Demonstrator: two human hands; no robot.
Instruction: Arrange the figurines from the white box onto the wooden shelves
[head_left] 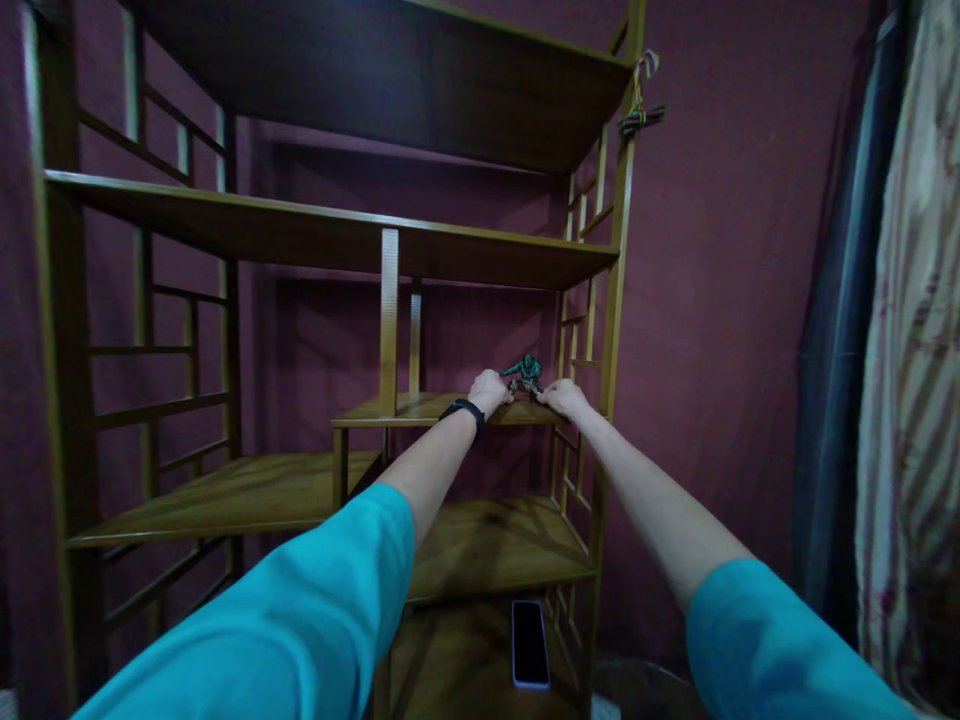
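Observation:
A small dark green and brown figurine (529,370) stands on the raised middle shelf (442,405) of a wooden shelving unit. My left hand (490,392), with a black band on the wrist, is closed at the figurine's left side, near its outstretched arm and lower part. On the other side, my right hand (566,398) pinches at its lower right edge. Both arms are stretched forward. The exact contact of the fingertips is too small to make out fully.
A phone (530,645) lies on the lowest visible shelf. Wooden posts (388,320) divide the unit, and another shelf (337,220) spans above my hands. A bundle of sticks (641,120) hangs from the right upright. Curtains (911,350) hang at the far right.

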